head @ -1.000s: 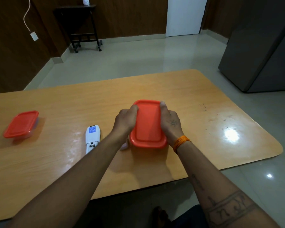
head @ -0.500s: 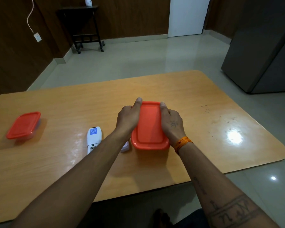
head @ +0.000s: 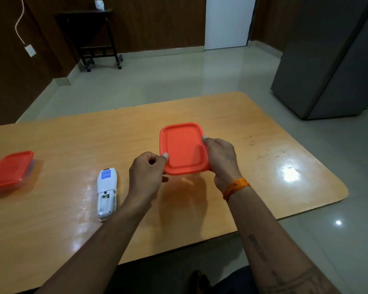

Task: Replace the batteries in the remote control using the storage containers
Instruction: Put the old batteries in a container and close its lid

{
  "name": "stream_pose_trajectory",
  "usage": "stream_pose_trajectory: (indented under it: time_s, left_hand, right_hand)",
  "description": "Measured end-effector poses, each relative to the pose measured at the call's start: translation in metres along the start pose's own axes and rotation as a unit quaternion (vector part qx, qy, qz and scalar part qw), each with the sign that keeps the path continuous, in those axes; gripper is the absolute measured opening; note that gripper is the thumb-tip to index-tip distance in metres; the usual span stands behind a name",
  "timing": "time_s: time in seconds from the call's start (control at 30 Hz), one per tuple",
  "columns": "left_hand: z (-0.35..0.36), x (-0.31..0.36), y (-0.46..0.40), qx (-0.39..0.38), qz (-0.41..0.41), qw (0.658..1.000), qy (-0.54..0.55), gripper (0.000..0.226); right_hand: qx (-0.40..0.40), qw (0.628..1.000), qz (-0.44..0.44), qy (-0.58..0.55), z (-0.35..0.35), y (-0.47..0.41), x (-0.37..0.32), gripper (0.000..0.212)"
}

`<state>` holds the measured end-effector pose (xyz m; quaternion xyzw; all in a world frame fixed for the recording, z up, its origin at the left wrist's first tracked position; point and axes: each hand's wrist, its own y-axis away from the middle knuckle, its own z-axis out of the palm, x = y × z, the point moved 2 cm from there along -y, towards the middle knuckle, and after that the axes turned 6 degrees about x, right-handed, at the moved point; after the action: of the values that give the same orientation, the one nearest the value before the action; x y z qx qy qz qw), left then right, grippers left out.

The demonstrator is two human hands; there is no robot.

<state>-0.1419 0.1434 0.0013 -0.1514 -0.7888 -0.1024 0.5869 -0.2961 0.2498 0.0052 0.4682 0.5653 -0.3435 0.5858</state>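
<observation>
A wooden table [head: 263,187] with a glossy, light-reflecting top fills the near part of the view, and two forearms are extended over its near edge. An orange thread band [head: 235,187] is worn on the right wrist. A white remote control [head: 107,194] is laid face down on the table just left of the left forearm, with its battery compartment uncovered and seen empty; a blue label is carried on its far end.

At the middle of the table an orange lid [head: 184,148] is held tilted toward the camera. Its left edge is pinched by the left hand [head: 147,176] between thumb and curled fingers, and its right edge is gripped by the right hand [head: 221,160] with the thumb laid on top. Whether a container is still attached beneath the lid cannot be told.

At the far left of the table a second container [head: 10,169] is seen, closed with an orange lid over a clear base; its contents cannot be made out.

Beyond the table a pale polished floor [head: 168,81] is seen, then a grey refrigerator [head: 327,60] at right, a dark wheeled stand [head: 89,37] against brown panelled walls, and a white door [head: 227,20].
</observation>
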Motion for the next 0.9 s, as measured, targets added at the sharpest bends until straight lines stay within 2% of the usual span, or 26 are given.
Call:
stream_pose_trajectory:
  time_s: [0.13,0.17,0.23,0.27,0.37,0.5,0.63,0.7,0.77,0.9]
  left_hand:
    - [0.012,0.014,-0.014,0.010,0.015,1.000,0.010,0.033]
    - [0.017,0.018,-0.017,0.011,0.020,1.000,0.009,0.033]
    - [0.030,0.024,-0.024,0.009,0.023,1.000,0.009,0.033]
    - [0.038,0.027,-0.029,0.004,0.019,1.000,0.015,0.033]
    - [0.071,0.034,-0.043,-0.029,-0.001,0.998,0.049,0.029]
    - [0.126,0.044,-0.068,-0.082,-0.020,0.993,0.080,0.011]
    - [0.179,0.048,-0.108,-0.117,-0.066,0.985,0.105,0.023]
    - [0.206,0.050,-0.130,-0.134,-0.078,0.980,0.125,0.024]
    - [0.235,0.052,-0.150,-0.146,-0.083,0.976,0.141,0.020]
    - [0.288,0.047,-0.187,-0.134,-0.104,0.975,0.143,0.019]
  right_hand:
    - [-0.011,0.999,-0.041,-0.008,-0.011,0.000,-0.015,0.011]
    - [-0.029,0.999,-0.045,-0.001,-0.015,-0.001,-0.018,0.017]
    - [-0.062,0.996,-0.053,0.023,-0.025,-0.008,-0.017,0.055]
    - [-0.070,0.995,-0.064,0.033,-0.031,-0.015,-0.015,0.064]
    - [-0.065,0.992,-0.099,0.040,-0.051,-0.045,-0.008,0.065]
    - [-0.060,0.996,-0.066,0.003,-0.070,-0.101,-0.008,0.064]
    - [-0.101,0.994,-0.025,0.016,-0.080,-0.160,-0.021,0.067]
    - [-0.079,0.996,-0.028,0.010,-0.081,-0.193,-0.023,0.066]
    - [-0.020,0.999,-0.029,-0.009,-0.082,-0.228,-0.022,0.065]
    - [0.044,0.999,-0.026,0.001,-0.077,-0.286,-0.015,0.049]
